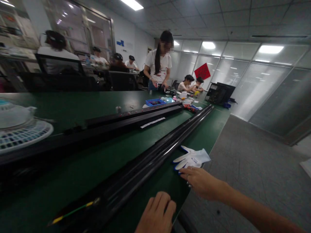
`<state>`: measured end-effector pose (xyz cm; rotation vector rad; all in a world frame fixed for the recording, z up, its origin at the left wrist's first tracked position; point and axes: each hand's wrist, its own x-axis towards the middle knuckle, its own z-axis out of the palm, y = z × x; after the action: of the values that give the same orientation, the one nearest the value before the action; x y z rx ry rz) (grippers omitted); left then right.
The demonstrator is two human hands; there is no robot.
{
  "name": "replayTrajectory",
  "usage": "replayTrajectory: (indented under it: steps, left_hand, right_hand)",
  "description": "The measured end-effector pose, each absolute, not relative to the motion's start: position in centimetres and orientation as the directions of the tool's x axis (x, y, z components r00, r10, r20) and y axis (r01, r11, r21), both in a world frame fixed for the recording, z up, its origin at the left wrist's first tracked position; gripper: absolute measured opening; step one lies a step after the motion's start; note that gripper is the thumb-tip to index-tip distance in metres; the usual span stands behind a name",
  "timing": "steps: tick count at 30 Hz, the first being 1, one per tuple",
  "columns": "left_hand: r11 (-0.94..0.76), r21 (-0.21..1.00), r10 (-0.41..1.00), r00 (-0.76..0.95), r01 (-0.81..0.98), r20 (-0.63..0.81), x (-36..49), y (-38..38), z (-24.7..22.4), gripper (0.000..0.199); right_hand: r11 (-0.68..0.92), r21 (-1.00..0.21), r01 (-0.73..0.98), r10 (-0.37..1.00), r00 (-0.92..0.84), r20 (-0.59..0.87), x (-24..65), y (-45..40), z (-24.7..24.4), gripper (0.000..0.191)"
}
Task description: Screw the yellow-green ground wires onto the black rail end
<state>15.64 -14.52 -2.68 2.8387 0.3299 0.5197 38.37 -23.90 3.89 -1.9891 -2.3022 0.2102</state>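
Note:
A white work glove (191, 158) with blue edging lies on the green table (204, 134), near its right edge. My right hand (202, 183) is at the glove's near side, with its bent fingers closed together on the glove's edge; the thumb is partly hidden. Closer to me, my left hand (157, 212) is low over the table edge. Its fingers are slightly bent and a little apart, and I see nothing in them. Left of both hands, a long glossy black rail (155, 165) stretches away along the table. A yellow-green wire (75, 212) lies at its near end.
More long black bars (131, 121) lie farther left, beside a white strip (152, 122). A white fan (21, 129) is at far left. A blue tray (155, 102) and a black case (220, 93) are farther back. A person (159, 66) stands across the table; others sit behind.

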Motion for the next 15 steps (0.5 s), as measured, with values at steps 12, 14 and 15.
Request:
replayTrajectory:
  steps: [12, 14, 15]
  left_hand:
    - [-0.961, 0.22, 0.25, 0.86, 0.165, 0.445, 21.8, -13.1, 0.8, 0.032]
    - [-0.988, 0.135, 0.125, 0.908, 0.077, 0.399, 24.0, -13.0, 0.0, 0.037]
    - [-0.993, 0.114, 0.083, 0.927, 0.044, 0.366, 24.6, -13.0, -0.4, 0.036]
  right_hand:
    - [0.246, -0.139, 0.959, 0.951, -0.21, 0.229, 35.9, -26.5, 12.8, 0.035]
    - [0.327, -0.061, 0.943, 0.866, -0.273, 0.418, 37.4, -25.4, 15.7, 0.028]
    - [0.38, -0.008, 0.925, 0.807, -0.327, 0.492, 37.9, -24.4, 16.7, 0.027]
